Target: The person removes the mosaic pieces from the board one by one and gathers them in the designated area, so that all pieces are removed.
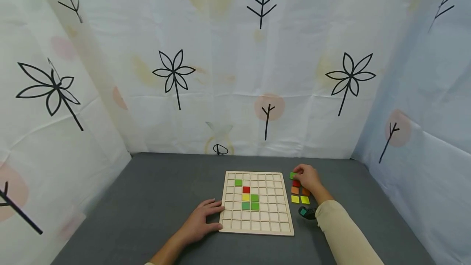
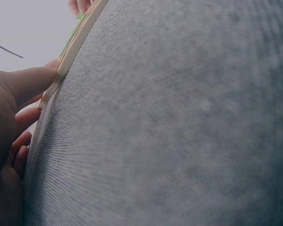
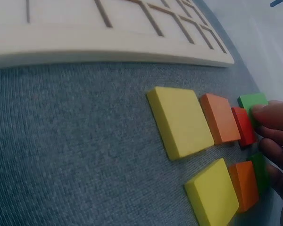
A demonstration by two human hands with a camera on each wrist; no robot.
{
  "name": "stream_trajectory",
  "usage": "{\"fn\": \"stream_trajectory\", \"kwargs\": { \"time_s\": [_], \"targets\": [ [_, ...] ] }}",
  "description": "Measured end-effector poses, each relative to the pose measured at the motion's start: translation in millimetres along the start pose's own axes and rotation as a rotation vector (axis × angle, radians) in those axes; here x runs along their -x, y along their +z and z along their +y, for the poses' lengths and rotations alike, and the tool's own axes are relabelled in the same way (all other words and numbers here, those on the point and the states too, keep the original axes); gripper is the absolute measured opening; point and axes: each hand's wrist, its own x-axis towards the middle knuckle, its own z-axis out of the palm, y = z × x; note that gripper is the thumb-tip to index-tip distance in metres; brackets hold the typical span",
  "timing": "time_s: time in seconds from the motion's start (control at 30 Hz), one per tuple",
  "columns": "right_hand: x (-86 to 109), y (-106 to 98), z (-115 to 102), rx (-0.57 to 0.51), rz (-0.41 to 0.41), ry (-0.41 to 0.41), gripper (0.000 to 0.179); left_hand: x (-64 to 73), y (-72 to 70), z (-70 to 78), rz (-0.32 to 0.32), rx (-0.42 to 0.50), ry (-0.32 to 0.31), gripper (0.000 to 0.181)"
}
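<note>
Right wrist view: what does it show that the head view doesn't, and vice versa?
Only the right wrist view shows a second loose green tile close to the right hand. Only the head view shows the left hand at the board's edge, the six tiles on the board and a black device. Both show the board, the right hand touching a green tile, and the loose red tile, orange tiles and yellow tiles.

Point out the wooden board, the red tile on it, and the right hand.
Wooden board (image 1: 264,206): head view, bare square near its middle.
Red tile (image 1: 246,189): head view, centre of its top face.
Right hand (image 1: 310,176): head view, back of the hand.
</note>
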Motion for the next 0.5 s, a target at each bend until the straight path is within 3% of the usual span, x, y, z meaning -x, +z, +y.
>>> {"fn": "stream_trajectory", "kwargs": {
  "time_s": [0.5],
  "targets": [
    [-1.9, -1.4, 5.5, 0.052, -0.011, 0.021, 0.013, -0.1, -0.2, 1.0, 0.011, -0.014, 0.011, 0.052]
  ]
}}
